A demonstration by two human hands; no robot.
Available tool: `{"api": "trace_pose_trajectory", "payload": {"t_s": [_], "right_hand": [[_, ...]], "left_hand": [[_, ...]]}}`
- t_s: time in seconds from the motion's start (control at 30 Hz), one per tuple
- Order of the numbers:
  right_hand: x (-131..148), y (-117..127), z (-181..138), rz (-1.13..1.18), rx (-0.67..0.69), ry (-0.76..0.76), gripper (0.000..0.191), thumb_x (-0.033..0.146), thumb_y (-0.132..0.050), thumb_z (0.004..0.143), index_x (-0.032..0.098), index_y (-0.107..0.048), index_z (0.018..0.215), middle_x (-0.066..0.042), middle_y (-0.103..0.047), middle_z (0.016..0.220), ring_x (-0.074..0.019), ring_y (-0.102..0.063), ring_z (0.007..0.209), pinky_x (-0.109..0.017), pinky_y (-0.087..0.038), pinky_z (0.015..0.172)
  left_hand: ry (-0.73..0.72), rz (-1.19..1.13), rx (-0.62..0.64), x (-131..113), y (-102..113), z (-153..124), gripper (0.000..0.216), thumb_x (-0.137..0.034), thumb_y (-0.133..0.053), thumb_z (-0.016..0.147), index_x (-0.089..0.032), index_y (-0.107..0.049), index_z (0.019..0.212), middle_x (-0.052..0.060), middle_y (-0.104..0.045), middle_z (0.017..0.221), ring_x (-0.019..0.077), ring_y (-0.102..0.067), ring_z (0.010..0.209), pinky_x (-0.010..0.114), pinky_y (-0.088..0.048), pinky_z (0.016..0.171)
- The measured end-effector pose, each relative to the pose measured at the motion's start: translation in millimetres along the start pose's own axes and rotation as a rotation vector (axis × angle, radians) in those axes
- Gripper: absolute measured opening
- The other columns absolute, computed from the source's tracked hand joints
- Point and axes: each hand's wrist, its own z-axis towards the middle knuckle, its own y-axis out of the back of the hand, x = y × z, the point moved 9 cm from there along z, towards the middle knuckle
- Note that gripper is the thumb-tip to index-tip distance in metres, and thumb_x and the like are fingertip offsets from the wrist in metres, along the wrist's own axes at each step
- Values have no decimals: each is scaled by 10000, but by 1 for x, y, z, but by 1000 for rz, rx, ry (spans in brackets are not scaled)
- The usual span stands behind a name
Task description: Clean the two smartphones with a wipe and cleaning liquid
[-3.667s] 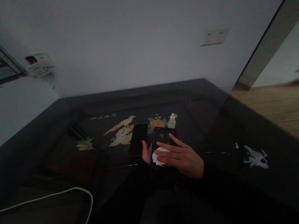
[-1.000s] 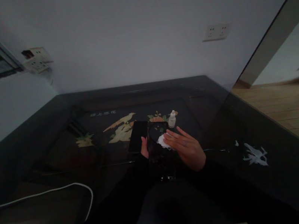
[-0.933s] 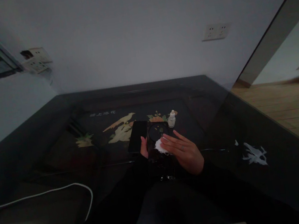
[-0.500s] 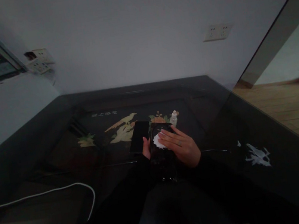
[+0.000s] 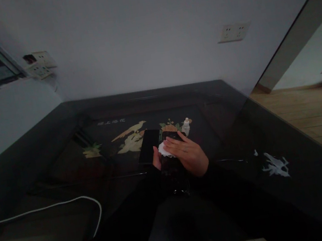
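My right hand (image 5: 189, 156) presses a crumpled white wipe (image 5: 165, 150) down with its fingers held together. Beneath the wipe lies a long, glossy black object (image 5: 174, 175); the dim light hides its exact kind. My left hand (image 5: 156, 158) grips that object at its left edge, with the thumb showing and the other fingers hidden. Close by on the left, a flat black rectangle (image 5: 149, 146), phone-like in shape, rests on the table. A small clear bottle with a white cap (image 5: 185, 127) stands just beyond my right hand.
Torn white scraps (image 5: 275, 165) lie on the dark glossy table (image 5: 234, 198) to the right. A white cable (image 5: 83, 197) curves across the left side. Wall sockets (image 5: 234, 32) sit above the table's back edge, and a bird-and-flower picture (image 5: 131, 137) decorates its top.
My right hand has slid the wipe a little left and down across the black object. My left hand keeps its hold, and the view has shifted slightly.
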Motion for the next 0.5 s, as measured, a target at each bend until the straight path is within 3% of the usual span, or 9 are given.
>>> {"api": "trace_pose_trajectory", "payload": {"t_s": [0.1,0.2,0.27,0.4,0.5], "right_hand": [[9,-8,-13,36,45,43,396,38,-345,857,184,-503,1190,-55,-572,1187,-159,-414,1207,-465,-262,1057],[6,2,-25,71,45,39,427,27,-342,853,200,-476,1220,-58,-577,1180,-169,-433,1193,-491,-267,1045],[-5,16,-30,104,-5,-22,450,22,-338,849,220,-466,1231,-55,-567,1195,-173,-440,1188,-499,-272,1039],[-35,46,-37,139,-187,-252,461,38,-316,851,253,-476,1226,-39,-529,1241,-179,-439,1189,-490,-305,1026],[-32,44,-35,142,-167,-250,457,45,-327,848,247,-473,1231,-42,-523,1248,-179,-437,1191,-482,-305,1028]], "left_hand": [[-4,-2,-12,-2,7,-1,627,-510,-201,867,-78,-384,1283,135,-641,1008,234,-587,973,374,-443,850],[-40,-15,32,-5,6,-4,674,-565,-224,840,-74,-404,1265,140,-645,987,243,-588,970,394,-419,881],[-41,-4,92,-7,0,-7,696,-610,-273,805,-106,-409,1266,140,-637,1015,262,-583,975,433,-406,884],[93,70,207,0,-12,-12,723,-653,-251,781,-146,-399,1275,155,-624,1041,326,-576,966,545,-396,818],[28,37,179,-3,-9,-7,706,-628,-239,799,-129,-399,1273,151,-618,1057,308,-563,999,507,-381,864]]}}
